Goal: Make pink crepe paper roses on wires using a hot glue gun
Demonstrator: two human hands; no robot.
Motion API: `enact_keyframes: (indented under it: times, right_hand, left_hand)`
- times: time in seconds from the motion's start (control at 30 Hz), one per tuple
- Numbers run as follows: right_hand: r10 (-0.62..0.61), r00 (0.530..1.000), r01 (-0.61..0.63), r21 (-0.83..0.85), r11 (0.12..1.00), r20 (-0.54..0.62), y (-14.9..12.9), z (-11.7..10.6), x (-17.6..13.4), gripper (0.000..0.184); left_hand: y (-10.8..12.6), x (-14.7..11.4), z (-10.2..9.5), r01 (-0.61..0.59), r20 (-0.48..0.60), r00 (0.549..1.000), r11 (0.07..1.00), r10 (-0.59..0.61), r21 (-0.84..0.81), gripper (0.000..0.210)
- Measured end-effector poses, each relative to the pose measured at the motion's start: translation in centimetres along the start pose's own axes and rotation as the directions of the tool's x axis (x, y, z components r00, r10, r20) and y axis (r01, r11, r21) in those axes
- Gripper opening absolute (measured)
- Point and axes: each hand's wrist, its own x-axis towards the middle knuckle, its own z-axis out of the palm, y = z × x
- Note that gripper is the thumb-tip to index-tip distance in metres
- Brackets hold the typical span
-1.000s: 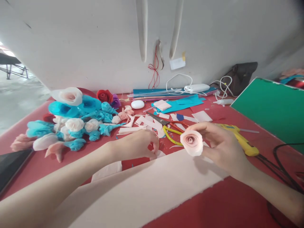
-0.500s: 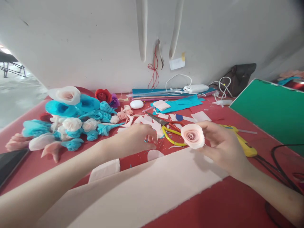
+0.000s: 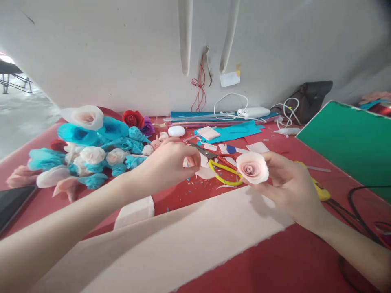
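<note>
In my right hand [image 3: 293,187] is a pale pink paper rose [image 3: 251,167], pinched near its base with its spiral centre facing up. My left hand [image 3: 163,165] is raised over the middle of the table, thumb and forefinger pinched together. At those fingertips is a pale pink rounded paper petal [image 3: 205,173]; the fingers partly hide the grip. Scissors [image 3: 225,173] with yellow and red handles lie between my hands, blades pointing away to the left. Nearer to me, a long pale pink paper strip [image 3: 183,240] stretches across the red table.
Finished paper flowers [image 3: 91,156] in blue, white and pink are heaped at left. Blue paper [image 3: 241,132], a white case [image 3: 176,131] and a white power strip [image 3: 253,112] lie toward the wall. On the right are a yellow glue gun [image 3: 320,191] and a green board [image 3: 351,142].
The rounded petal that lay on the table by the strip is now up at my left fingertips. My left hand has risen slightly; the rose in my right hand has shifted slightly right and up.
</note>
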Motion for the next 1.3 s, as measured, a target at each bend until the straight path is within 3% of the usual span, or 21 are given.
enact_keyframes:
  times: [0.2, 0.4, 0.57, 0.77, 0.9, 1.03, 1.1, 1.2, 1.3]
  right_hand:
    - [0.011, 1.000, -0.011, 0.002, 1.000, 0.008, -0.1, 0.1, -0.1, 0.011]
    - [-0.127, 0.991, 0.126, 0.043, 0.991, 0.030, 0.1, 0.5, -0.5, 0.012]
    - [-0.019, 0.995, 0.006, 0.131, 0.991, 0.096, -0.1, 0.9, -1.0, 0.015]
    - [-0.056, 0.993, 0.039, 0.166, 0.985, 0.103, -0.9, 1.1, -1.4, 0.013]
    - [-0.033, 0.999, 0.028, 0.137, 0.990, 0.038, -1.1, 1.0, -1.6, 0.016]
    - [0.007, 1.000, -0.004, 0.126, 0.992, -0.021, -1.3, 1.1, -1.7, 0.015]
    - [0.014, 0.999, -0.011, 0.112, 0.994, -0.033, -1.4, 1.2, -1.7, 0.013]
    - [-0.002, 0.994, 0.007, 0.042, 0.999, -0.106, -1.6, 1.6, -1.8, 0.013]
    - [0.054, 0.992, -0.055, 0.000, 0.999, -0.114, -1.7, 2.1, -2.0, 0.013]
  left_hand:
    - [0.7, -0.3, 0.3, -0.071, -0.102, 0.992, 0.997, 0.069, -0.009, 0.017]
    - [2.1, -0.8, 0.7, -0.199, -0.194, 0.967, 0.965, 0.165, -0.170, 0.020]
    - [3.1, -1.6, 1.2, -0.306, -0.250, 0.942, 0.878, 0.224, -0.369, 0.019]
    - [3.7, -1.8, 2.1, -0.244, -0.267, 0.960, 0.731, 0.087, -0.637, 0.020]
    - [4.0, -1.8, 2.4, -0.078, -0.088, 0.996, 0.566, 0.009, -0.821, 0.026]
    - [4.6, -2.2, 2.5, 0.066, 0.069, 0.998, 0.502, -0.011, -0.863, 0.017]
    - [4.8, -2.2, 2.6, 0.052, 0.050, 0.999, 0.492, -0.019, -0.869, 0.022]
    - [5.0, -2.1, 2.6, 0.015, -0.059, 0.990, 0.512, -0.128, -0.859, 0.031]
    - [5.0, -2.0, 2.7, 0.021, -0.111, 0.970, 0.527, -0.218, -0.850, 0.031]
